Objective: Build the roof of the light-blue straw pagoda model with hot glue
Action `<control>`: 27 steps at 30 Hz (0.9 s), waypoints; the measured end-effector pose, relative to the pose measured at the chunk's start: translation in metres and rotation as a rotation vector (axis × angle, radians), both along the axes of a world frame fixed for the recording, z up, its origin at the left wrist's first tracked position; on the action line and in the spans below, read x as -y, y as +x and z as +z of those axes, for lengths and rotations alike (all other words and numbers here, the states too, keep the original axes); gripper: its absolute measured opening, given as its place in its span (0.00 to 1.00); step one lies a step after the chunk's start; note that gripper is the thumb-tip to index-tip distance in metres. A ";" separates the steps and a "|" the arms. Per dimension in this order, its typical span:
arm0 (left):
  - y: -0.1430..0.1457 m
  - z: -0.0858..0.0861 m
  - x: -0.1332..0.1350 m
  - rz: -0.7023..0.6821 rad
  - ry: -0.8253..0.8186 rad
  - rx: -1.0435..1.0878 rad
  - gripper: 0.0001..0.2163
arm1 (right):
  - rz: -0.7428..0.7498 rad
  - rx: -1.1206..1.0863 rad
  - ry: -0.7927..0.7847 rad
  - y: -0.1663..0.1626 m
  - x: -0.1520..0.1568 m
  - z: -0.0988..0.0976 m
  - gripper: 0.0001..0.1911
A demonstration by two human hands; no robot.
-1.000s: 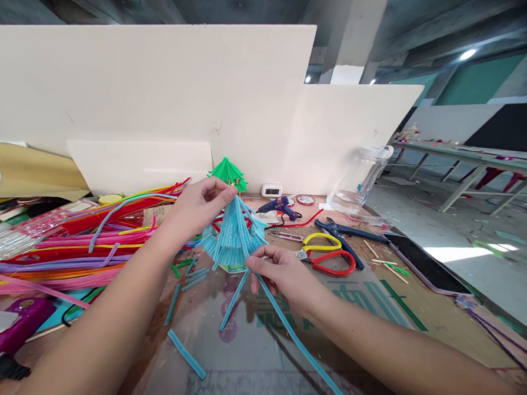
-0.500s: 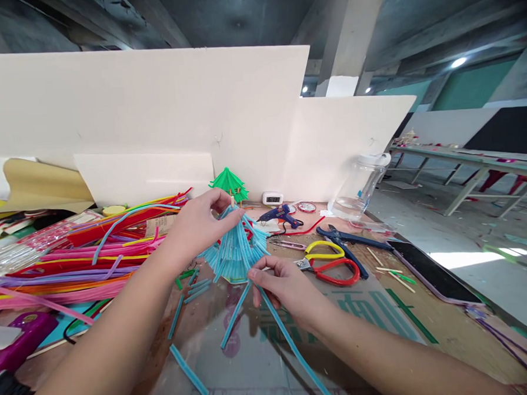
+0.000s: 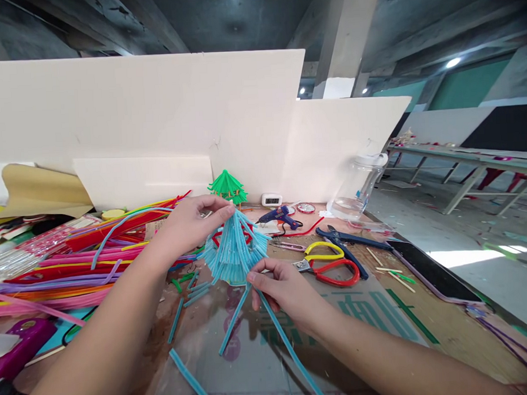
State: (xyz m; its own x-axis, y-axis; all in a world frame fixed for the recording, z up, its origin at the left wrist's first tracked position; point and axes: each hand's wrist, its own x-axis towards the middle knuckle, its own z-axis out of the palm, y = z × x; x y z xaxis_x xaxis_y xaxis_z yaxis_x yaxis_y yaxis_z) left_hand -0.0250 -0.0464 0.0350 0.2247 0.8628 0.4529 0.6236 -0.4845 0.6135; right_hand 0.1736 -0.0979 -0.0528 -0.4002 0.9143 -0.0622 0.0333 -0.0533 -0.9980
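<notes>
Blue pipe-cleaner roof (image 3: 233, 246) was pinched atop by left fingers (image 3: 224, 214); below, a nearward-slanting blue stem (image 3: 281, 329) was apparently clamped by right fingers (image 3: 261, 279).

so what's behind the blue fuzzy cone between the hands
A green cone shows above and beyond the blue cone, against the white board. What lies directly behind the blue cone is covered; whether the two cones touch can't be told.

The single view looks from the person's head, forward and down over both hands (image 3: 282, 286) at close range, across the counter (image 3: 456, 335) to a white board (image 3: 153, 109), with floor (image 3: 417, 213) farther off at right.
</notes>
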 end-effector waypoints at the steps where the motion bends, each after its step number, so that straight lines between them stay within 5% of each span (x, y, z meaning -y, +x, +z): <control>1: 0.001 0.001 0.001 0.017 -0.004 -0.006 0.18 | 0.000 0.001 0.002 0.000 0.000 -0.001 0.14; 27: 0.008 -0.005 -0.003 0.076 0.046 0.047 0.17 | -0.027 -0.018 0.044 -0.003 0.000 0.001 0.16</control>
